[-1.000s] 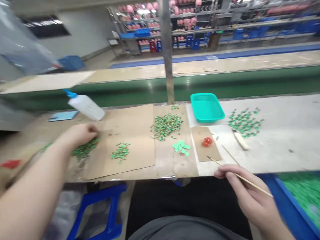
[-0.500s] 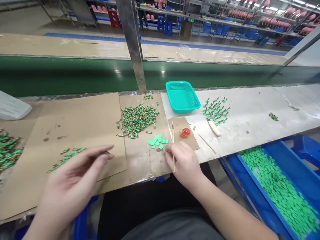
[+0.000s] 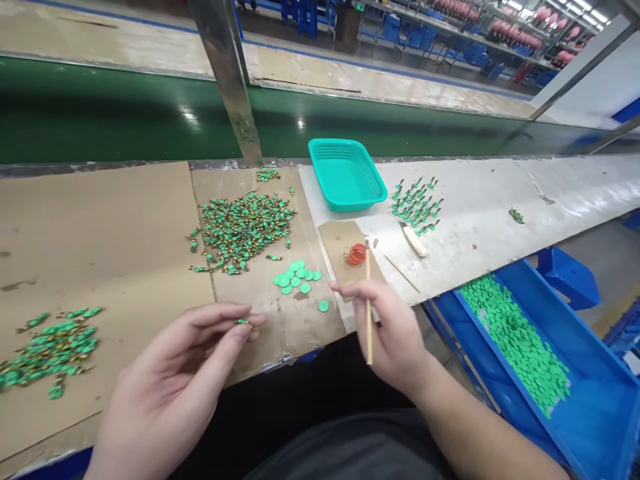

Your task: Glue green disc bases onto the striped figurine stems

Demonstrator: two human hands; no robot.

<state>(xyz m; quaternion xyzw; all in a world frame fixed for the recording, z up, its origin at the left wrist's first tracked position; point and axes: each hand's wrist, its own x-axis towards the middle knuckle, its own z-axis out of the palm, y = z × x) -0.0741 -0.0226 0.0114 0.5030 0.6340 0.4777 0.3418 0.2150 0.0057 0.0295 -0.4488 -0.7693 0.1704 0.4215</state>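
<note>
My left hand [image 3: 180, 380] pinches a small green-and-gold figurine [image 3: 243, 322] between thumb and forefinger above the front of the table. In my right hand [image 3: 395, 330] is a thin wooden-handled brush [image 3: 369, 320], held upright with its dark tip at the right of a small red cup [image 3: 357, 254] of liquid. Whether the tip touches the cup cannot be made out. A single green disc [image 3: 323, 306] lies just left of my right fingers. Beyond it is a cluster of green discs [image 3: 295, 279]. A large pile of similar figurines [image 3: 245, 227] lies behind.
A turquoise basket [image 3: 347, 175] stands behind the cup's cardboard piece [image 3: 340, 233]. To its right, several figurines stand on green discs [image 3: 416, 205], near a white-handled brush [image 3: 414, 241] and a thin stick [image 3: 403, 273]. A blue bin [image 3: 590, 393] of green discs is lower right.
The view has shifted. My right hand has lifted away from the discs, leaving one by itself, and the brush tip has gone from left of the red cup to its right. My left hand keeps its pinch.
</note>
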